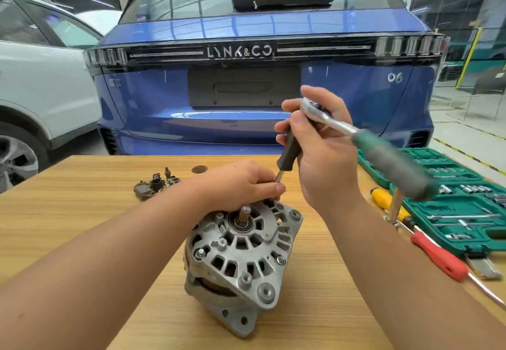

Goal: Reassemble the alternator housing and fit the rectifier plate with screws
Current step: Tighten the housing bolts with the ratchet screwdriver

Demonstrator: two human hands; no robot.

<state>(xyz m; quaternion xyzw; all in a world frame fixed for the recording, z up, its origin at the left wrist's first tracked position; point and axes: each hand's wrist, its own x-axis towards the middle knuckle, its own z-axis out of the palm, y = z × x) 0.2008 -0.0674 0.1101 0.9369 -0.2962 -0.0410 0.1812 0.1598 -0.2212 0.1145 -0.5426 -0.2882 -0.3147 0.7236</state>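
We have the alternator (241,251) lying near the middle of the wooden table (82,213), its ribbed silver housing face up with the shaft pointing toward us. It looks like cast metal wound with copper inside, so we judge it heavy, stiff and unlikely to slide by itself, though its rounded body could roll.

Our left hand (241,182) rests on the far rim, fingers curled and pinching the lower end of the extension bar (287,152) where it meets a bolt. Our right hand (323,141) is wrapped round the head of the ratchet (356,136) and the top of the bar (the green handle is blurred).

For lifting, we would take the housing by its solid rim or mounting ears, not the vent ribs. The rectifier plate (156,184) waits apart at the table's far side and looks more delicate.
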